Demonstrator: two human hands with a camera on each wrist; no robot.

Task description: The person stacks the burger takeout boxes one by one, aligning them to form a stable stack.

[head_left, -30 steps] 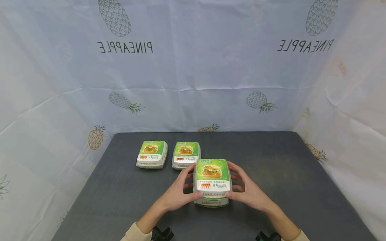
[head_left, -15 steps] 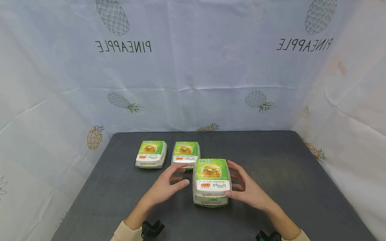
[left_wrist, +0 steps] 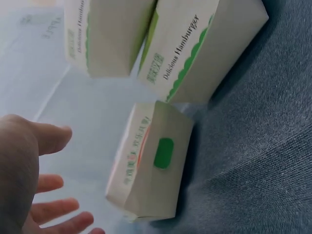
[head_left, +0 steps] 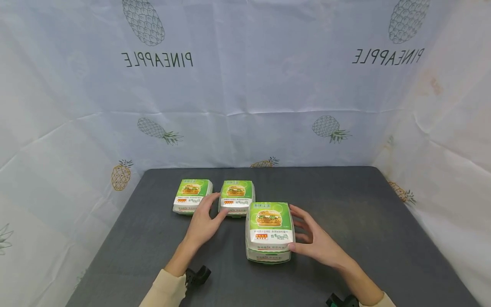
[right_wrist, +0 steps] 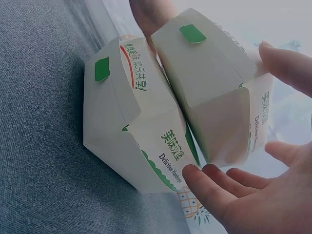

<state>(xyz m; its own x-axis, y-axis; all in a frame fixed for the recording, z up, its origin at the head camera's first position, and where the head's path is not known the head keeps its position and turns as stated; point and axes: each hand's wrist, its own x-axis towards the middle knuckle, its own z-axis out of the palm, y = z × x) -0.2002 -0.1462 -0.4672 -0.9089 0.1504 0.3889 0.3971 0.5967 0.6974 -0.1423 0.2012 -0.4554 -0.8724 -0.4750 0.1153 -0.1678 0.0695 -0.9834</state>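
Two hamburger boxes stand stacked at the front middle of the table in the head view, the upper box (head_left: 269, 221) on the lower box (head_left: 268, 256). My right hand (head_left: 320, 247) is at the stack's right side, its thumb by the upper box's front corner. In the right wrist view its fingers (right_wrist: 209, 192) are spread loosely along the boxes. Behind the stack sits a third hamburger box (head_left: 236, 194). My left hand (head_left: 203, 224) reaches to that box's left side, thumb at its front corner. The left wrist view shows spread fingers (left_wrist: 56, 209) apart from the box.
Another hamburger box (head_left: 192, 192) stands at the back left, partly behind my left hand's fingertips. The dark grey table (head_left: 337, 196) ends at a pineapple-print curtain (head_left: 245, 76), which also hangs along both sides.
My left hand has let go of the stack's left side and moved left and forward to the box behind it. The right hand and the stack stay in place.
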